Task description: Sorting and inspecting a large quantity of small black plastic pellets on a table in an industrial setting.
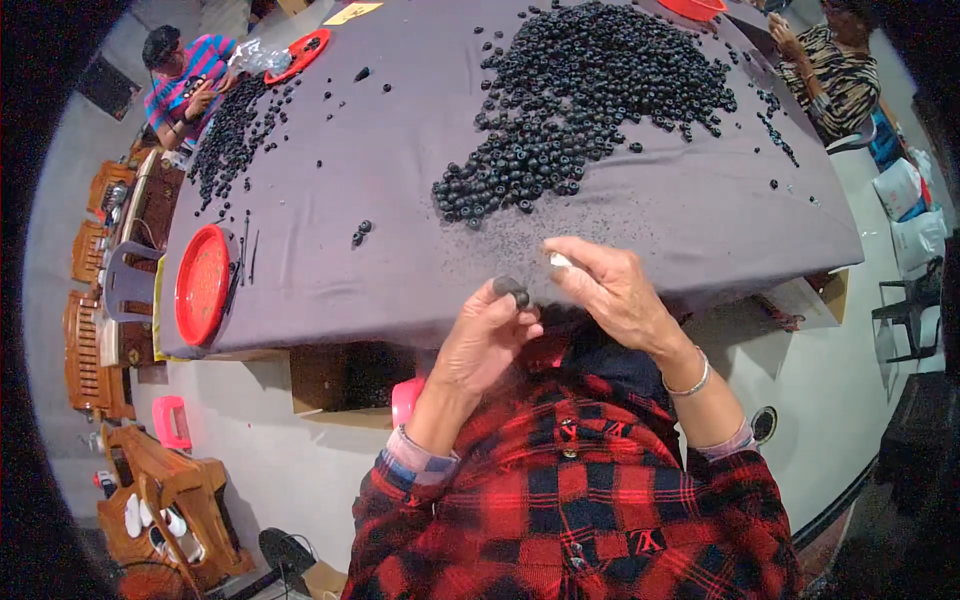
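Observation:
My left hand [478,345] is closed at the table's near edge, pinching a small black round part [513,291] between thumb and fingers. To its right, my right hand [622,300] grips a small white piece [560,261] at the fingertips; its kind cannot be made out. The two hands are a short gap apart. Beyond them lies a large heap of black, bead-like parts with holes [590,90] on the grey-covered table [350,160]. Fine dark crumbs [570,235] are scattered between the heap and my hands.
A red tray [203,285] sits at the left table edge beside thin dark rods [250,250]. A person in a striped top [185,85] works at the far left by a smaller black heap [235,130]. Another person [835,70] sits far right. An open cardboard box [340,385] stands below.

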### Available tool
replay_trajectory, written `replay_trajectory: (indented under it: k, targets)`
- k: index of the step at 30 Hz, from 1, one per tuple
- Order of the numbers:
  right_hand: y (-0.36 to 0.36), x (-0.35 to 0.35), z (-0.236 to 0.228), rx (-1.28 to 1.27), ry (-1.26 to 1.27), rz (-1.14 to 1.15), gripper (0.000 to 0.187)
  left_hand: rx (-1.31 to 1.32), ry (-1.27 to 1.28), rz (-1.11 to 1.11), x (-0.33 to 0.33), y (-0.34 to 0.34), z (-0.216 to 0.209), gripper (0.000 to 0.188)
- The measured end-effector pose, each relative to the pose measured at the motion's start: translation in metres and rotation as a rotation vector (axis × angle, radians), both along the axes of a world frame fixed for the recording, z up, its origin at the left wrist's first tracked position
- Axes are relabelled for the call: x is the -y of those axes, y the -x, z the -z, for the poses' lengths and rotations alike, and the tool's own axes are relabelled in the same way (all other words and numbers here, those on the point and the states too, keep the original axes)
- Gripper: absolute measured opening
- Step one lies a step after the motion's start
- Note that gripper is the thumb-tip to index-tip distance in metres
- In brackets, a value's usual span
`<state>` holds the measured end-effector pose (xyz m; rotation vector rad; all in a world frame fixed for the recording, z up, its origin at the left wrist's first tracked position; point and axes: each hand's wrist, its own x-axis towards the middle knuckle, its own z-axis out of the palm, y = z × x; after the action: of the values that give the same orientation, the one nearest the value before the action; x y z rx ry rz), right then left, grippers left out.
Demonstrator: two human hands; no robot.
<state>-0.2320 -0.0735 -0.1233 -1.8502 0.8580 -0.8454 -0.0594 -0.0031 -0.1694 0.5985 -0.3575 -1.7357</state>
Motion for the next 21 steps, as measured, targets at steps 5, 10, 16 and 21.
replay_trajectory:
  k: [5, 10, 16, 21]
  targets:
    - [-0.005, -0.003, -0.009, 0.005, 0.082, -0.125, 0.016, 0.052, -0.057, 0.053, 0.002, 0.001, -0.006, 0.019]
    - [-0.015, -0.004, -0.006, 0.046, 0.004, -0.214, 0.009, 0.061, -0.002, 0.089, -0.002, -0.002, -0.01, 0.025]
    - [-0.031, 0.032, 0.007, -0.249, 0.213, -0.136, 0.016, 0.473, -0.001, -0.088, 0.007, -0.041, -0.012, 0.021]
    - [-0.062, 0.065, 0.031, -0.313, 0.34, 0.026, 0.01, 1.338, 0.054, -0.644, 0.026, -0.109, 0.004, 0.006]
